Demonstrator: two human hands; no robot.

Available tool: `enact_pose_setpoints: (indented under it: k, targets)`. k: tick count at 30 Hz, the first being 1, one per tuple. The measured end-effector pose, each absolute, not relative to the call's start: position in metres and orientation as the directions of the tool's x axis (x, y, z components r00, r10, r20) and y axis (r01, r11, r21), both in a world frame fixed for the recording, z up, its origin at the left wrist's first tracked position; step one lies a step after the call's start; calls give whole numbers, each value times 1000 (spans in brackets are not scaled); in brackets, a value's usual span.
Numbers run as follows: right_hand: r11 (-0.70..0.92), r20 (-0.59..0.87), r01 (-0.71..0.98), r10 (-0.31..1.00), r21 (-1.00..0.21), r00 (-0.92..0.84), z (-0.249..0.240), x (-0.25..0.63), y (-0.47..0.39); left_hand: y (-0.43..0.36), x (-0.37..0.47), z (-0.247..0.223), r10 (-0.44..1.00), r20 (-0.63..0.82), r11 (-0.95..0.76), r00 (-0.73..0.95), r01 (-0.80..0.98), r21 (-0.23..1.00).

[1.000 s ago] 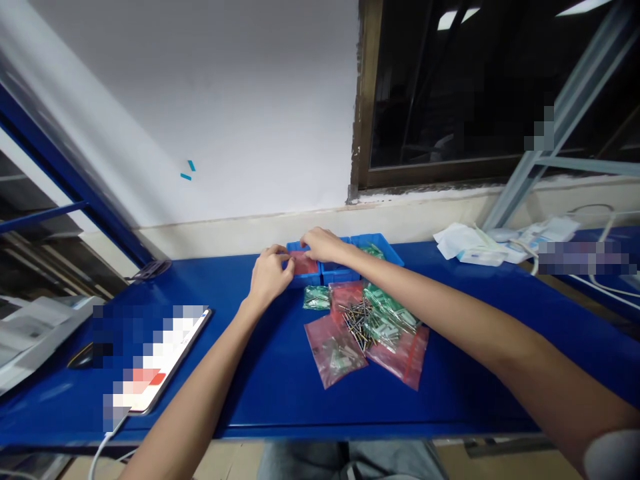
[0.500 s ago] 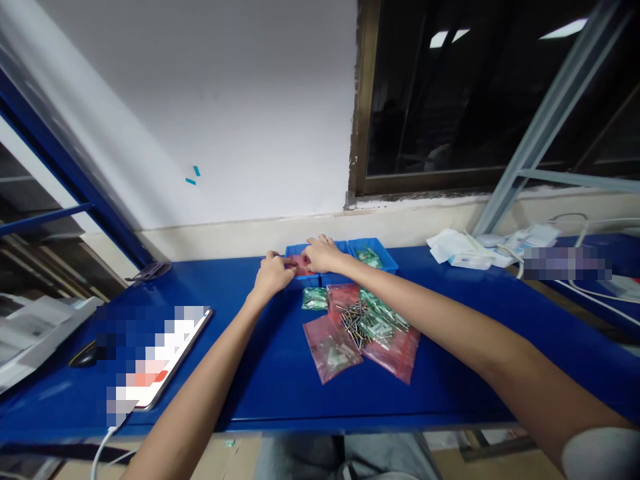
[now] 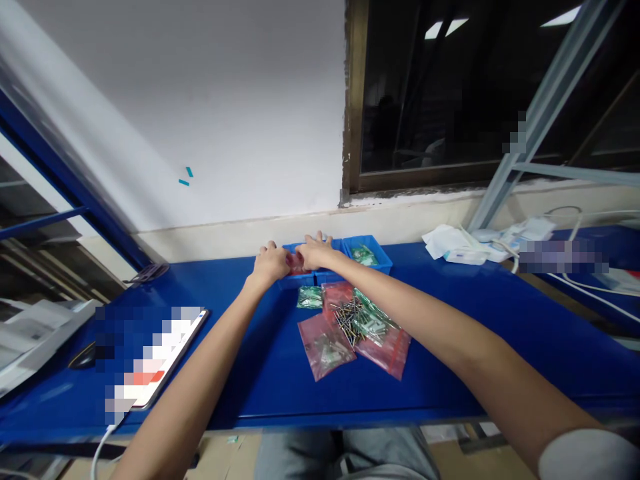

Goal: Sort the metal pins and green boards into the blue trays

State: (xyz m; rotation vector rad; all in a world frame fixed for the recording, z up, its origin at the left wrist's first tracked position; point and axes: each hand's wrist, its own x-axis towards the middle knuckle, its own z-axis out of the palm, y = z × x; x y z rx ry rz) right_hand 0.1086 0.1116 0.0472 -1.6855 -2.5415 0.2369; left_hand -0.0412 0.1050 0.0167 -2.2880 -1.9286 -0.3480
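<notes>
At the left blue bin [image 3: 296, 283], my left hand [image 3: 271, 261] has its fingers closed on the left edge of a pink plastic bag [image 3: 296, 263]. From the right, my right hand [image 3: 314, 254] reaches over the bins and pinches the same bag, its other fingers raised. The bag's contents are hidden. Nearer to me lie a small green bag [image 3: 310, 297], a pink bag with small pale parts [image 3: 327, 350], and another pink bag [image 3: 393, 357]. A heap of screws [image 3: 351, 319] and green bags [image 3: 375, 325] rest on that last one.
A blue bin [image 3: 383, 259] with green bags stands at the right of the row, against the wall. On the left are a tablet [image 3: 165, 360] with a cable and a black mouse [image 3: 84, 355]. White papers [image 3: 457, 245] lie at the back right.
My hands stay at the left bin, with the left hand now turned more over its edge. The view has shifted slightly, so the items appear a little further left.
</notes>
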Motion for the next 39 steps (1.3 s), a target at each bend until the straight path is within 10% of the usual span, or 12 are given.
enact_pose_setpoints:
  k: [10,14,18,27,39]
  targets:
    - [644,484,698,740,-312,-467,59,193,52,71,-33,48,802,580,-312,143,928,204]
    - [687,377,562,725,-461,-577,44,222,11,41,-24,58,762,578,-505,291,826,250]
    - [712,364,621,702,-328,-612,24,222,-3,24,-15,47,721,467,-648,512,737,192]
    - [727,269,686,667,-32,-695,13,200,-9,15,-13,2,690,550,-598,471,799,65]
    - [603,280,794,777,-75,-564,2,194,-10,15,-10,-6,712,590,-560,380,815,151]
